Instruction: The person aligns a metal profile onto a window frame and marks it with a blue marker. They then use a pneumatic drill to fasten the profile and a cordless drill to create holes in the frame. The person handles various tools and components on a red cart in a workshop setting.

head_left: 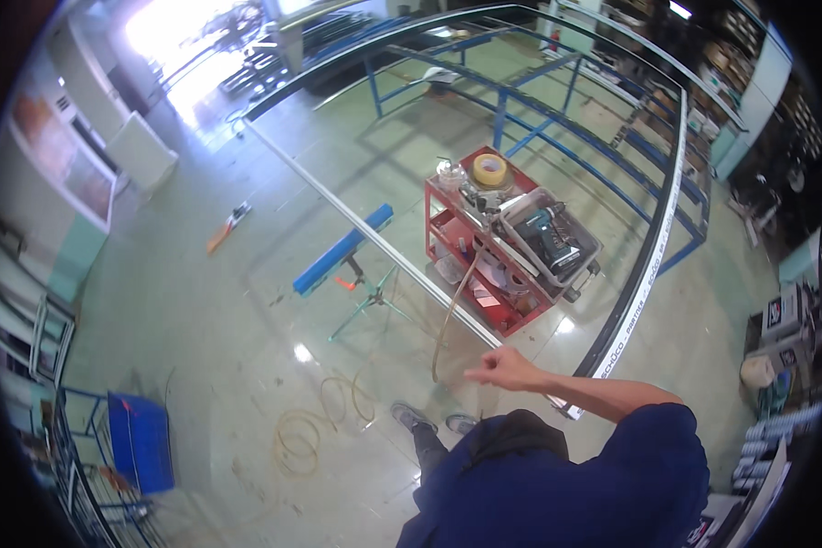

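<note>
My right hand [505, 369] reaches in from the right, over the near end of a large rectangular frame made of long profiles. Its fingers are curled together, and whatever they may hold is too small to make out. Just beside the hand runs the pale left rail [365, 226] of the frame. My right forearm crosses above the near corner [568, 409], where this rail meets the black right rail [659, 228] with its white printed strip. My left hand does not show.
Inside the frame stands a red tool cart [521, 321] with a cordless drill [554, 245] and a tape roll [490, 169]. A blue-topped roller stand [342, 251] is left of the rail. A coiled hose [294, 445] lies on the floor. Blue trestles [539, 128] stand farther off.
</note>
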Motion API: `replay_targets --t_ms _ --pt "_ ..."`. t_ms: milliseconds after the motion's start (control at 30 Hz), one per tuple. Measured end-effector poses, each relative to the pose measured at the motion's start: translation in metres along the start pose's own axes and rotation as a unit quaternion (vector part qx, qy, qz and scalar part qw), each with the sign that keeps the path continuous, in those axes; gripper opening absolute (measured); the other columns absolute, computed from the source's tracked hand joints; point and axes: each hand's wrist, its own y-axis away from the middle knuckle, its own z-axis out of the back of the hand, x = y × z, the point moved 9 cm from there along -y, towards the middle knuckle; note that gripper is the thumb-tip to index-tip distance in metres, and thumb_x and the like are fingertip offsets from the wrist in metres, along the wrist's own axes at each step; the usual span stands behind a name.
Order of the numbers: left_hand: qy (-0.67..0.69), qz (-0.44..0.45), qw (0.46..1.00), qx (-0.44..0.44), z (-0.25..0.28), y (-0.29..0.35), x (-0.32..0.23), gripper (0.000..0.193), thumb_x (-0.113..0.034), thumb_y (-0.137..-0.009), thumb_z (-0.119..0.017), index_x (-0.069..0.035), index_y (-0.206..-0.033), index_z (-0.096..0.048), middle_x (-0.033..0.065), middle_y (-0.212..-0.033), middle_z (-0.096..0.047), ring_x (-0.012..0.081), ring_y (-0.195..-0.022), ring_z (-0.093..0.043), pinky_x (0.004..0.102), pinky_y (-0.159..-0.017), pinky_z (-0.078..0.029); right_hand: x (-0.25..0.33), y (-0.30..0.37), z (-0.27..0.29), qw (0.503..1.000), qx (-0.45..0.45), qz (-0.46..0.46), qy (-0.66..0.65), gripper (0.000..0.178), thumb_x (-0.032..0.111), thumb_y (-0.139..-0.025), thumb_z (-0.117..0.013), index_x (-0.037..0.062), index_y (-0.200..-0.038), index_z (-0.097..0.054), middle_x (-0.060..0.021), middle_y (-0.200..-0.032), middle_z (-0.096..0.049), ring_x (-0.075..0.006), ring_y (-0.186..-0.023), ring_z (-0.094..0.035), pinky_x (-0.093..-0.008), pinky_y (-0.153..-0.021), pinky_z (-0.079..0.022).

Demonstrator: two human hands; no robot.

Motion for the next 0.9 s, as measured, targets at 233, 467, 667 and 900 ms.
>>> replay_targets --t_ms 233,467,667,900 --pt "-0.098 -0.07 0.992 0.026 0.087 -0.092 -0.173 0.042 -0.02 -0.098 -0.066 -0.001 -0.136 -0.059 0.0166 -0.124 -0.066 0.0308 -0.11 -0.068 0.0417 -0.09 -0.056 0.009 -0.076 0.071 0.935 -0.185 -0.042 -0.299 0.031 0.016 -0.097 -0.07 0.004 -0.124 -0.063 -0.0061 -0.102 -0.071 -0.0154 -0.087 -0.07 -0.0309 -0.074 -0.057" --pt "-0.122 -0.159 0.979 -0.039 0.155 -0.166 -0.382 0.041 -0.019 -0.098 -0.067 0.0 -0.135 -0.06 0.0167 -0.122 -0.067 0.0298 -0.111 -0.068 0.0414 -0.093 -0.055 -0.11 -0.205 0.155 0.828 -0.367 -0.127 -0.404 0.022 0.016 -0.094 -0.069 0.0029 -0.111 -0.068 -0.0033 -0.084 -0.065 -0.0148 -0.064 -0.06 -0.0292 -0.057 -0.05" --pt "-0.147 -0.13 0.979 -0.064 0.098 -0.176 -0.456 0.041 -0.018 -0.099 -0.067 0.001 -0.134 -0.06 0.0167 -0.12 -0.068 0.0289 -0.112 -0.067 0.0412 -0.096 -0.054 -0.27 -0.326 0.242 0.795 -0.457 -0.269 -0.293 0.031 0.034 -0.098 -0.065 0.0035 -0.096 -0.07 -0.0076 -0.074 -0.062 -0.0173 -0.058 -0.057 -0.034 -0.047 -0.038" --pt "-0.187 -0.054 0.981 -0.018 -0.001 -0.146 -0.422 0.04 -0.018 -0.099 -0.068 0.001 -0.133 -0.061 0.0168 -0.118 -0.069 0.0279 -0.113 -0.066 0.0409 -0.099 -0.053 -0.306 -0.459 0.238 0.673 -0.379 -0.239 -0.589 0.027 0.035 -0.1 -0.066 0.0081 -0.1 -0.062 -0.0038 -0.073 -0.056 -0.0125 -0.05 -0.05 -0.0285 -0.039 -0.032"
